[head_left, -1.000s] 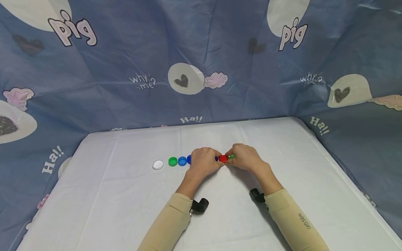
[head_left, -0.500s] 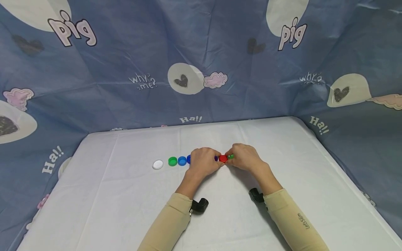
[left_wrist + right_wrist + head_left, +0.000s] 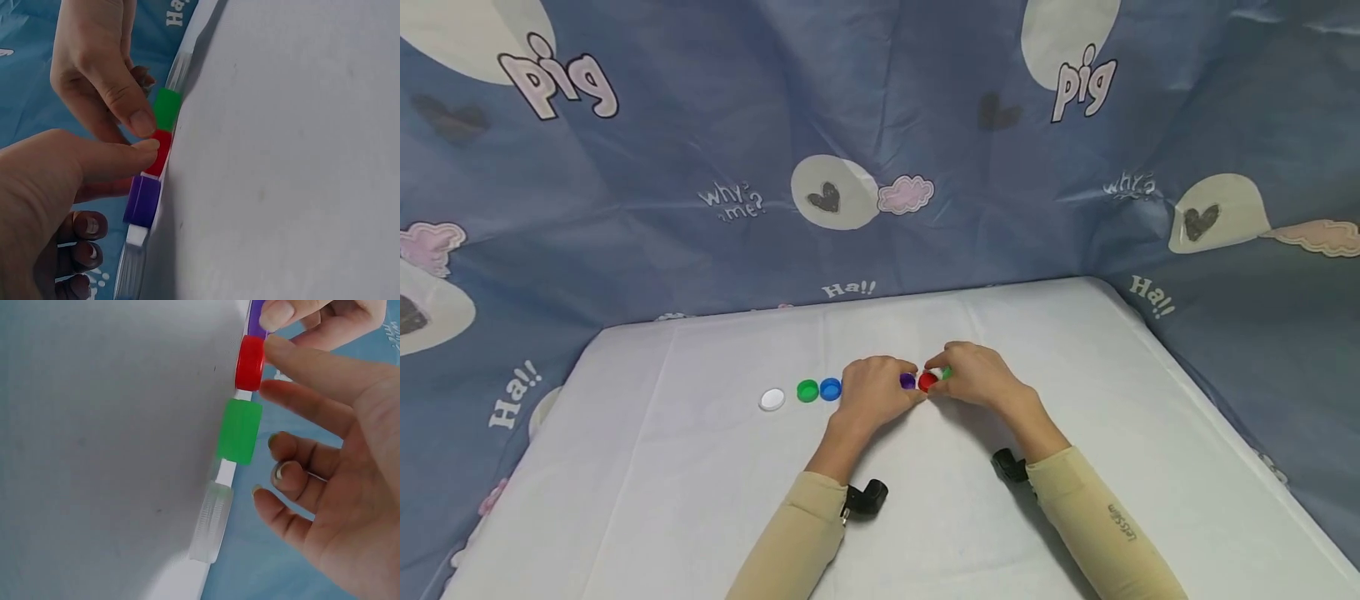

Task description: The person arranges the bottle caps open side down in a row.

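Observation:
A row of bottle caps crosses the table. My left hand (image 3: pixel 872 390) has its straight thumb and index finger on either side of the purple bottle cap (image 3: pixel 907 381), with a small gap around it in the head view. In the left wrist view its thumb tip overlaps the red bottle cap (image 3: pixel 164 153). My right hand (image 3: pixel 976 375) pinches that red cap, its thumb tip against the rim in the right wrist view, other fingers loosely bent. A green bottle cap (image 3: pixel 240 431) sits beside the red one, then a translucent ridged cap (image 3: pixel 212 524). The left hand hides part of the row.
Leftward the row continues with a light blue cap (image 3: pixel 831 389), another green cap (image 3: pixel 807 391) and a white cap (image 3: pixel 771 399). A white cloth (image 3: pixel 700 500) covers the table. A printed blue curtain (image 3: pixel 700 267) hangs behind and at the sides.
My left fingers have drawn slightly left from the red cap and spread, uncovering more of the purple cap. The right hand stays at the red cap. The head view has shifted a little.

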A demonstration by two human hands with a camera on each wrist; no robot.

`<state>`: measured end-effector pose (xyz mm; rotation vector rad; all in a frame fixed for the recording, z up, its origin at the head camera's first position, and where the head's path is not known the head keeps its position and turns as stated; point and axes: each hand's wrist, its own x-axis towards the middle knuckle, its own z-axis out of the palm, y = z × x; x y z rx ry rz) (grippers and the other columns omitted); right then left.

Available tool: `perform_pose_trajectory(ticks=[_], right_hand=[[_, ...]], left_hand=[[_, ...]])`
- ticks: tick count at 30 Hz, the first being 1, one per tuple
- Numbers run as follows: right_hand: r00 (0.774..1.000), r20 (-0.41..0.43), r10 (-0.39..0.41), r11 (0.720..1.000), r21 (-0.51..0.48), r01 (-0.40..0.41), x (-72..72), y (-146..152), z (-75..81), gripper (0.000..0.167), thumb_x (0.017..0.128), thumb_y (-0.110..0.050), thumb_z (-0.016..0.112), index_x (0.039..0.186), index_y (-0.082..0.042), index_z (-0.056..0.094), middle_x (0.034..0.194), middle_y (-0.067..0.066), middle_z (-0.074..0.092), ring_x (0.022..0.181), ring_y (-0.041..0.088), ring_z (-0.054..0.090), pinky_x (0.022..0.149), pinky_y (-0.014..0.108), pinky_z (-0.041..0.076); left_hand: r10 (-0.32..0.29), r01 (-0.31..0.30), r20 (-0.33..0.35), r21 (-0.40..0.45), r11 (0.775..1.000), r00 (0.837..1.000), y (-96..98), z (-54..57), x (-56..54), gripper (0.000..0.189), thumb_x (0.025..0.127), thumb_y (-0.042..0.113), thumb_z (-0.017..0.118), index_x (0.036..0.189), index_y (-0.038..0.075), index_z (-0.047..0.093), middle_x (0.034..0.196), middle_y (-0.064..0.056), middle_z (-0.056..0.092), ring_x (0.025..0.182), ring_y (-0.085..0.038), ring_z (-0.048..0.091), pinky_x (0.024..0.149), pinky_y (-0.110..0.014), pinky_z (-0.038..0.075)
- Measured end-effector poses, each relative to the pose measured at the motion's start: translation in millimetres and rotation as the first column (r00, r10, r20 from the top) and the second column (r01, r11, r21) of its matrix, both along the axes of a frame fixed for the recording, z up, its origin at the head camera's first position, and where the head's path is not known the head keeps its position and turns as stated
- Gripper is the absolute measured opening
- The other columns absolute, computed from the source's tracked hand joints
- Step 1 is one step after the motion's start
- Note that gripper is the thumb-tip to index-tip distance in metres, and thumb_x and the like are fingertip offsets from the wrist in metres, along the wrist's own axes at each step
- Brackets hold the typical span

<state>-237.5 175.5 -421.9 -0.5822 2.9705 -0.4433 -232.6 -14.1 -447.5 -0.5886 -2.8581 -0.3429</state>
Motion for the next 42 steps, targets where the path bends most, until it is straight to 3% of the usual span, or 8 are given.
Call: perform_pose_trajectory(ticks=[6, 11, 24, 32, 42], right_hand=[[1.000, -0.003, 0.017, 1.000, 0.007, -0.017, -1.6, -2.8, 2.6, 0.036, 0.081, -0.036, 0.080, 0.115, -0.025, 0.076, 0.086, -0.004, 0.060, 0.071, 0.013, 0.050, 0.060, 0.028, 0.040], [0.999, 0.002, 0.040, 0.999, -0.004, -0.040, -4.6, -7.6, 4.3, 0.036, 0.081, -0.037, 0.081, 0.114, -0.024, 0.076, 0.080, -0.006, 0.056, 0.069, 0.012, 0.048, 0.059, 0.028, 0.038], [0.998, 0.016, 0.066, 0.998, -0.018, -0.066, -5.4, -22.4, 2.7, 0.032, 0.078, -0.033, 0.084, 0.109, -0.025, 0.078, 0.083, -0.006, 0.058, 0.073, 0.011, 0.052, 0.063, 0.029, 0.042], [0.997, 0.015, 0.071, 0.997, -0.033, -0.071, -3.6, -28.0, 0.0, 0.030, 0.078, -0.032, 0.084, 0.106, -0.023, 0.079, 0.081, -0.007, 0.057, 0.072, 0.010, 0.052, 0.063, 0.028, 0.041], [0.995, -0.014, 0.094, 0.994, -0.060, -0.095, -5.1, -30.0, -3.0, 0.025, 0.079, -0.030, 0.083, 0.103, -0.024, 0.078, 0.083, -0.005, 0.058, 0.072, 0.009, 0.052, 0.061, 0.027, 0.041]], left_hand=[[0.027, -0.027, 0.055, 0.003, 1.000, 0.998, -8.5, 4.3, 2.4, 0.046, 0.075, 0.060, 0.077, 0.115, 0.038, 0.074, 0.114, 0.007, 0.075, 0.094, -0.023, 0.072, 0.068, -0.037, 0.051], [0.038, -0.037, 0.053, -0.015, 0.999, 0.998, -13.9, 6.3, 2.0, 0.047, 0.075, 0.061, 0.076, 0.117, 0.039, 0.073, 0.115, 0.007, 0.075, 0.092, -0.023, 0.072, 0.068, -0.037, 0.051], [0.035, -0.034, 0.036, -0.019, 0.999, 0.999, -21.4, 10.4, 0.3, 0.041, 0.076, 0.055, 0.079, 0.112, 0.037, 0.076, 0.109, 0.008, 0.076, 0.083, -0.021, 0.071, 0.060, -0.034, 0.048], [0.017, -0.017, 0.008, -0.024, 1.000, 1.000, -22.7, 4.8, 2.2, 0.030, 0.076, 0.052, 0.080, 0.101, 0.035, 0.079, 0.093, 0.008, 0.078, 0.075, -0.018, 0.069, 0.056, -0.033, 0.045], [0.001, -0.002, -0.015, -0.011, 1.000, 1.000, -27.6, 2.0, 0.8, 0.028, 0.077, 0.053, 0.079, 0.100, 0.036, 0.079, 0.092, 0.009, 0.077, 0.068, -0.016, 0.065, 0.056, -0.031, 0.042]])
